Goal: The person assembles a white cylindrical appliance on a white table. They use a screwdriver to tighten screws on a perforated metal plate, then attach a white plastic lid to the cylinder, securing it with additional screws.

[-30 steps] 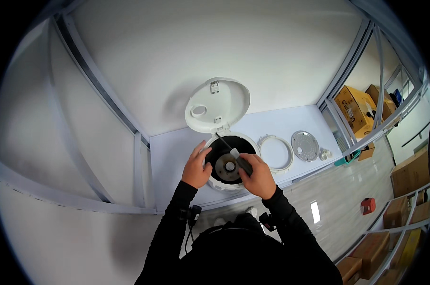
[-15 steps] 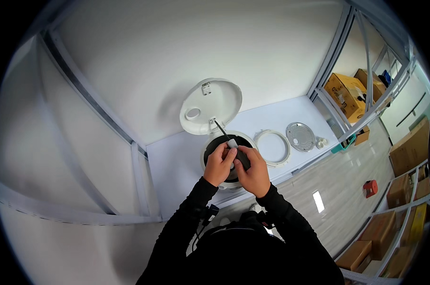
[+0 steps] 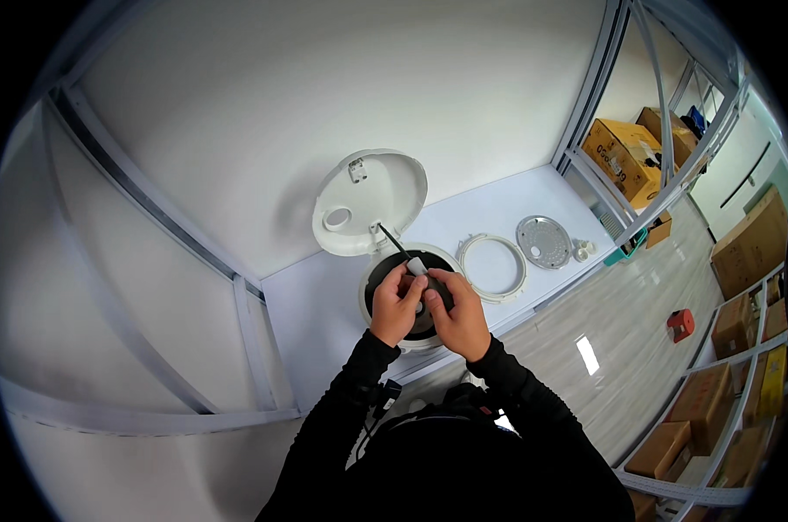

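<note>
A white rice cooker (image 3: 365, 306) stands on the table with its lid (image 3: 381, 187) tipped up against the wall side. I hold a screwdriver (image 3: 395, 244) slantwise over the dark cooker opening, its tip at the lower edge of the lid near the hinge. Around the dark handle is my right hand (image 3: 462, 320), fingers closed. My left hand (image 3: 396, 311) pinches the screwdriver near the pale collar where shaft meets handle. Both hands hide part of the handle and of the cooker's inside.
Right of the cooker lie a white ring (image 3: 523, 277), a round silver plate (image 3: 546, 242) and small white parts (image 3: 583, 250) near the table's (image 3: 472, 211) right end. Metal frame posts flank the table. Shelves with cardboard boxes (image 3: 698, 409) and a red object (image 3: 680, 325) are at right.
The whole view has shifted slightly, so cooker and hands appear a little further left and lower. Both hands keep their grip, and the screwdriver tip stays at the lid's lower edge.
</note>
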Action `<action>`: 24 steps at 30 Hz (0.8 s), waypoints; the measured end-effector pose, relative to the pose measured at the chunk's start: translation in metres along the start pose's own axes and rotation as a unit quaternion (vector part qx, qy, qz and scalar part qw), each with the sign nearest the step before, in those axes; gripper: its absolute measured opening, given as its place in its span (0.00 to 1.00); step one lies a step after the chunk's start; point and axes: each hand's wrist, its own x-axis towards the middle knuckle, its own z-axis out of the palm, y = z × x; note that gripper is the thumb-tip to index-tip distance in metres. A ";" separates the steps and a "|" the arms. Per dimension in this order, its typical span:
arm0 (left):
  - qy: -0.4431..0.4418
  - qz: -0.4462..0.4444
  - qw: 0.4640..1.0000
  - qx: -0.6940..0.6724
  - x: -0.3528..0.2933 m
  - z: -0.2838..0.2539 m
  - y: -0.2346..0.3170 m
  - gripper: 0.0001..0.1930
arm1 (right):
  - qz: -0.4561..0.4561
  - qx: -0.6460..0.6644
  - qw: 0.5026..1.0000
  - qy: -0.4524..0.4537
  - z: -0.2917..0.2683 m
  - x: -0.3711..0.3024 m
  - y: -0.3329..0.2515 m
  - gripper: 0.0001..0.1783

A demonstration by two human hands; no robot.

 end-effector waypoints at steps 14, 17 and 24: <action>-0.002 -0.002 1.000 0.008 0.000 -0.002 -0.007 0.24 | 0.339 0.258 0.903 -0.056 -0.003 0.010 0.008 0.20; -0.006 -0.011 1.000 -0.026 -0.001 -0.001 -0.007 0.22 | 0.158 0.079 0.983 -0.045 0.002 0.005 0.018 0.19; 0.020 -0.058 0.994 -0.085 0.001 -0.006 -0.010 0.14 | -0.090 -0.138 0.986 0.009 0.007 -0.001 -0.006 0.26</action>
